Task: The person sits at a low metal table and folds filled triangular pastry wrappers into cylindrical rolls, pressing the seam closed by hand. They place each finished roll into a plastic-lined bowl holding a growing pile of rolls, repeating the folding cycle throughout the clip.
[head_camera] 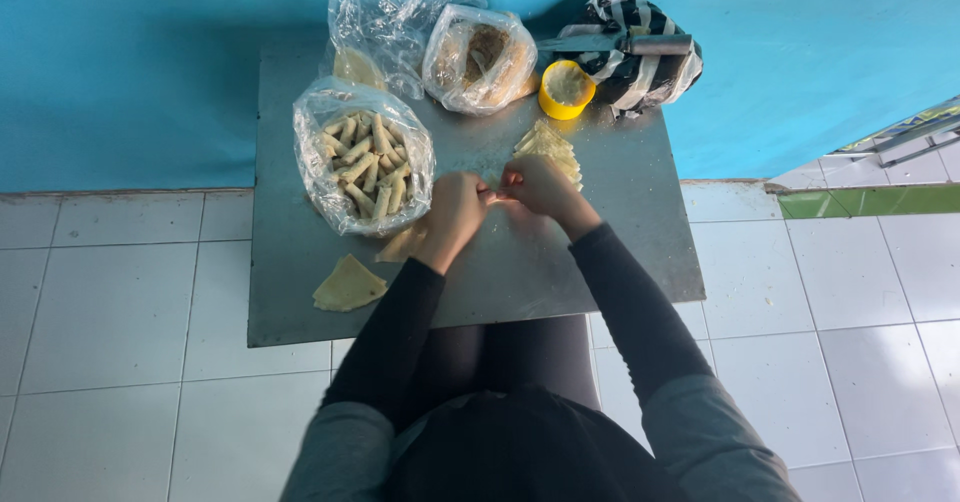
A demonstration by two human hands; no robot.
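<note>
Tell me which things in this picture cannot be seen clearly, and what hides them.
Head view:
- What the left hand and right hand pinch between them: covered by the fingers, too small to tell.
- Filling of the yellow cup: too small.
- Contents of the striped bag: hidden by its own folds.
- Stack of wrappers: partly behind the right hand.

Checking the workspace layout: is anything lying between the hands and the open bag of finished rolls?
Nothing visible. The left hand and right hand meet on the metal board, and the bag of rolls sits just left of the left hand. One wrapper piece lies below the bag, beside that path.
</note>
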